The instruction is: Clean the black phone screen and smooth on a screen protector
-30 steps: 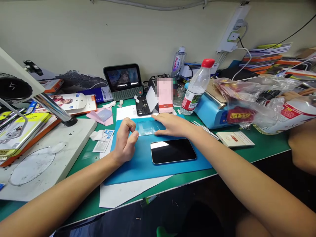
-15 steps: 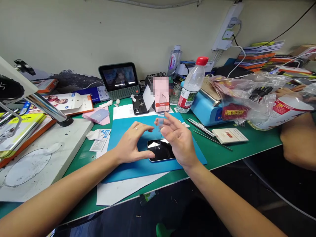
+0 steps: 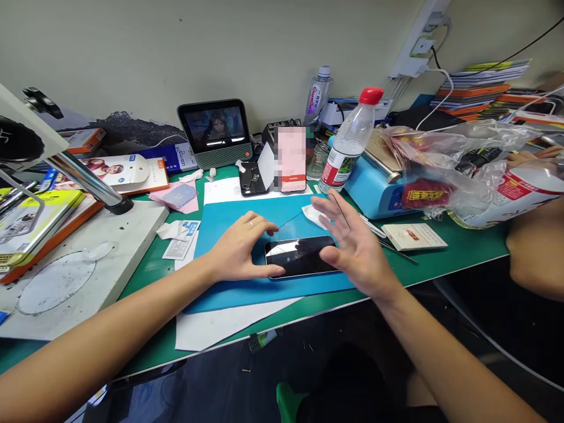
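Note:
A black-screened phone (image 3: pixel 299 257) lies face up on the blue mat (image 3: pixel 247 299). Just above it is a clear glass screen protector (image 3: pixel 291 220), visible mostly as thin dark edges. My left hand (image 3: pixel 242 249) has its fingertips and thumb at the protector's left end, with the thumb close to the phone's lower left corner. At the right end, the thumb and fingers of my right hand (image 3: pixel 356 247) curve around the sheet, whose edge crosses the fingers. How firmly each hand grips is hard to make out. White tissue (image 3: pixel 314 216) lies behind the glass.
A water bottle with a red cap (image 3: pixel 352 138), a pink-screened phone (image 3: pixel 293 161) and a display (image 3: pixel 215 129) stand behind. Tweezers (image 3: pixel 403 252) and a small white box (image 3: pixel 414 236) lie right. A lamp stand base (image 3: pixel 141 235) is left. Another person's arm (image 3: pixel 537 247) shows far right.
The glass sheet has tipped from upright towards flat over the phone. My right hand has moved right, and my left hand has come to the sheet's other end.

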Action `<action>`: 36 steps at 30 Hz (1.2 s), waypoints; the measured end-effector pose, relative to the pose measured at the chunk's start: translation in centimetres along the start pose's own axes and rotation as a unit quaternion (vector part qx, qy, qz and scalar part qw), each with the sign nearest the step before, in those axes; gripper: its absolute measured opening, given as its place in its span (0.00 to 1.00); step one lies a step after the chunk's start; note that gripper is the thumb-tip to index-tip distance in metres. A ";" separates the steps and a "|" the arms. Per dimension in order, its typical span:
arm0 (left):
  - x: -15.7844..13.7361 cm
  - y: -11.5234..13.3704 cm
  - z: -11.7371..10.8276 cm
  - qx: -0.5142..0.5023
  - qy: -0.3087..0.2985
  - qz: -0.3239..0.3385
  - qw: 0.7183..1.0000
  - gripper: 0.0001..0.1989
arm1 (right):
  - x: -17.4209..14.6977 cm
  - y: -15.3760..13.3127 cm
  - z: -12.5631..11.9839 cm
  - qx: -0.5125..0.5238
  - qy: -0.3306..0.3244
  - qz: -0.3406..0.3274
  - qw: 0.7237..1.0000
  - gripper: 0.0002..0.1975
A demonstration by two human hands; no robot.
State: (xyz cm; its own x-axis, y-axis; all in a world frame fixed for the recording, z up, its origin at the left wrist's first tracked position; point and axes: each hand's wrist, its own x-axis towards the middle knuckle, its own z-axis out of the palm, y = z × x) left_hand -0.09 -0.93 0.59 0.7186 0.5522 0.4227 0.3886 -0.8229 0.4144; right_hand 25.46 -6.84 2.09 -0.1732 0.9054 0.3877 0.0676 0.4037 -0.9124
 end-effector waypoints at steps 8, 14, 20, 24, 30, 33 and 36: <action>0.1 0.2 0.0 0.026 -0.041 0.022 0.999 0.33 | -1.7 0.3 -6.3 -0.211 -0.079 0.045 0.973 0.41; 0.2 0.5 -0.2 0.054 -0.077 -0.002 0.996 0.36 | -1.8 1.2 -7.2 -0.320 -0.121 0.010 0.940 0.38; 0.2 0.5 -0.2 0.077 -0.096 -0.017 0.992 0.36 | -1.6 2.1 -7.5 -0.361 -0.137 -0.009 0.922 0.37; 0.2 0.4 -0.2 0.082 -0.106 -0.019 0.991 0.37 | -1.6 2.4 -7.5 -0.374 -0.143 0.002 0.916 0.37; 0.2 0.4 -0.2 0.082 -0.115 -0.020 0.990 0.35 | -1.7 2.5 -7.5 -0.384 -0.148 0.008 0.911 0.37; 0.2 0.4 -0.2 0.084 -0.115 -0.020 0.990 0.35 | -1.7 2.4 -7.5 -0.390 -0.148 0.015 0.909 0.37; 0.3 0.5 -0.3 0.088 -0.117 -0.018 0.989 0.34 | -1.7 2.3 -7.4 -0.389 -0.147 0.020 0.909 0.38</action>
State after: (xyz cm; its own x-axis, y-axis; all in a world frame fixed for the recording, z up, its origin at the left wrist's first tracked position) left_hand 0.14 -1.16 1.12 0.8089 0.5517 0.2033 0.4949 -0.8256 0.2710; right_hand 33.21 -6.46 0.29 -0.4037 0.8927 0.2003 0.7346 0.4467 -0.5107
